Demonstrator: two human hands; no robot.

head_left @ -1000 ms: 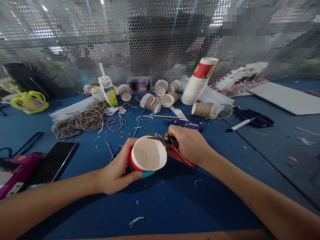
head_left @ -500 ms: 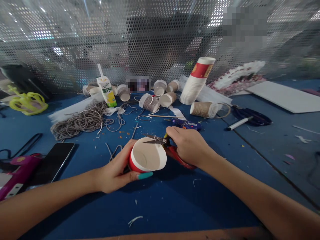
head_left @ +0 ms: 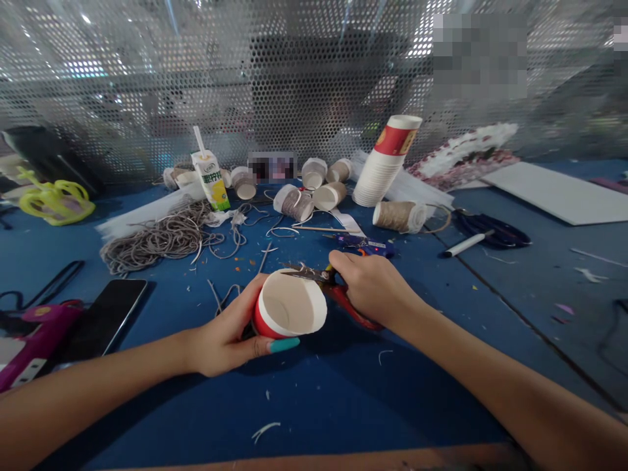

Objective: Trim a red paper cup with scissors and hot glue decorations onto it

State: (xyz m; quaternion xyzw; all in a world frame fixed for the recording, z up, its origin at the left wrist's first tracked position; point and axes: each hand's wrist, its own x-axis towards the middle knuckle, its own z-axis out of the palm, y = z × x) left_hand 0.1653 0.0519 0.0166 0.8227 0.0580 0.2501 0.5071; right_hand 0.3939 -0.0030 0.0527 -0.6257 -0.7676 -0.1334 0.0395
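A red and white paper cup (head_left: 290, 304) is tilted with its open mouth toward me, its rim cut low and slightly uneven. Wrapped round its left side is my left hand (head_left: 234, 329), the thumb with its long turquoise nail below the cup. My right hand (head_left: 370, 286) grips a pair of scissors (head_left: 346, 302) by the red handles. Their dark blades lie at the cup's far rim, and a few thin white slivers cling to them. Part of the handles is hidden by my fingers.
Behind the cup lie a blue glue gun (head_left: 366, 245), twine-wrapped cups (head_left: 400, 216) and a leaning stack of paper cups (head_left: 380, 163). Grey cord (head_left: 157, 239), a juice carton (head_left: 210, 180), a phone (head_left: 105, 317) and a magenta glue gun (head_left: 44, 337) are leftward. A marker (head_left: 466, 244) lies right.
The scissor blades have closed together somewhat at the cup's far rim. My left hand and the cup have stayed almost in place.
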